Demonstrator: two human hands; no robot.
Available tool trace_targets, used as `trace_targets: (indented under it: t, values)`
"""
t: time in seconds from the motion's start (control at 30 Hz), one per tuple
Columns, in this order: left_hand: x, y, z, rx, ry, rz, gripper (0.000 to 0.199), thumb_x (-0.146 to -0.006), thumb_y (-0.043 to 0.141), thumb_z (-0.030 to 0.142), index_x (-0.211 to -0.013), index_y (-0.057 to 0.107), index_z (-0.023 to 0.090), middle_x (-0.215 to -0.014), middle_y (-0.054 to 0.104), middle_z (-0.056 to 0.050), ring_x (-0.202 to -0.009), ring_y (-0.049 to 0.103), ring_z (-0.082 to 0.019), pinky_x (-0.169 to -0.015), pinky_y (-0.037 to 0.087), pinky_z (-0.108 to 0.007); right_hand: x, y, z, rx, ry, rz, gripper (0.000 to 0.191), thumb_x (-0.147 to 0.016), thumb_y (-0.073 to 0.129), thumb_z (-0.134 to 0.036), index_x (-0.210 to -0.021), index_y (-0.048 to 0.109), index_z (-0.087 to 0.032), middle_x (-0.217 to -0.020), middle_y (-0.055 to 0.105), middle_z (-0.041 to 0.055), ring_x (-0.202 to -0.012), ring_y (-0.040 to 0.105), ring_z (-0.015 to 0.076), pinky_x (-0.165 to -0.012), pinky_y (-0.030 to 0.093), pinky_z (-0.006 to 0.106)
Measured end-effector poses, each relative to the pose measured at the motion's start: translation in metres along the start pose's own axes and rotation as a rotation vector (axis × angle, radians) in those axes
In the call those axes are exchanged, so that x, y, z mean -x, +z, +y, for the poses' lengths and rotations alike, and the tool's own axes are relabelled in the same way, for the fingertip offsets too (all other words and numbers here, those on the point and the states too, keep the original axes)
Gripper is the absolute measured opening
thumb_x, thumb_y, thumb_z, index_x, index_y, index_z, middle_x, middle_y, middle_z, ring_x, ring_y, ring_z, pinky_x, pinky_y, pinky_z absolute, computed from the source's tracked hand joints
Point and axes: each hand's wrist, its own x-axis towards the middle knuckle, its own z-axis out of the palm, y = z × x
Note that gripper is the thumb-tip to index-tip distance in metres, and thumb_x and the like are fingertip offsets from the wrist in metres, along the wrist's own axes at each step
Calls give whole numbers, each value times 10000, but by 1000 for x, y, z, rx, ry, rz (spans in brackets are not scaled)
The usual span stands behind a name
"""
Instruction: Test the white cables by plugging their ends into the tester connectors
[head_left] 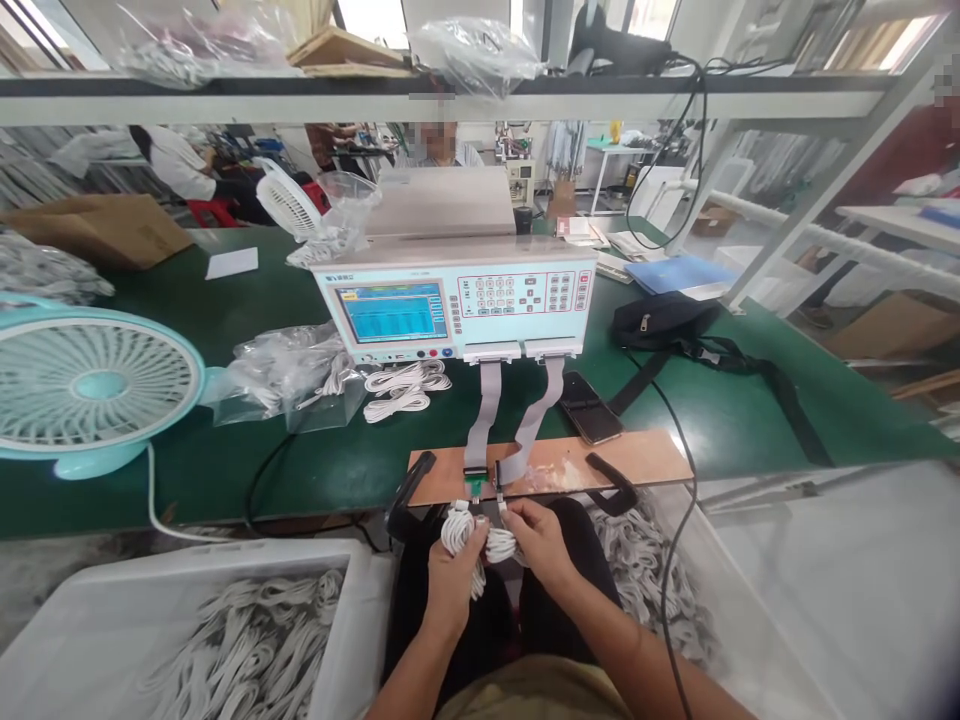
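A bundled white cable [457,530] is gripped in my left hand [452,580], just in front of the wooden board [645,465]. My right hand [541,540] pinches the plug end of the white cable, close to a small connector on a grey ribbon cable [528,425]. Beside it, a green circuit board [475,487] hangs at the end of another ribbon cable [486,405]. Both ribbons run up to the front of a test instrument [457,300] with a lit screen [391,315]. Whether the plug is fully seated I cannot tell.
A turquoise fan [101,385] stands at the left. Coiled cables [405,388] and a plastic bag [281,375] lie near the instrument. A phone [591,408] and black waist bag [667,320] are at right. White bins [360,590] of cables flank my legs. A shelf [300,105] crosses above.
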Motion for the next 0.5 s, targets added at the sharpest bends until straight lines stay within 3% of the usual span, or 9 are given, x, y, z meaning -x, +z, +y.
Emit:
trace_targets:
  t: [0.13,0.37,0.5]
  values:
    - [-3,-3,1,-2,4,-37,231,-602,734,296,-739,671,121,-670,670,-15,-612,599,-131,-610,497,-238,-1,0,-6,-17,2,9,191,-725,587,-337,-639,620,-170,-596,540,-15,-577,450,121,-570,362,247]
    - [-12,-14,12,-191,30,-162,250,-634,697,340,-558,614,117,-456,548,22,-425,484,-84,-430,407,-189,-1,7,-17,-280,255,38,233,-635,666,-358,-564,569,-158,-490,492,-48,-467,397,84,-498,323,232]
    - [-14,-10,9,-138,19,-86,257,-614,707,353,-552,599,129,-452,543,31,-419,471,-87,-431,393,-197,0,12,-19,-317,282,63,258,-618,674,-389,-564,578,-156,-478,504,-44,-444,397,83,-483,328,236]
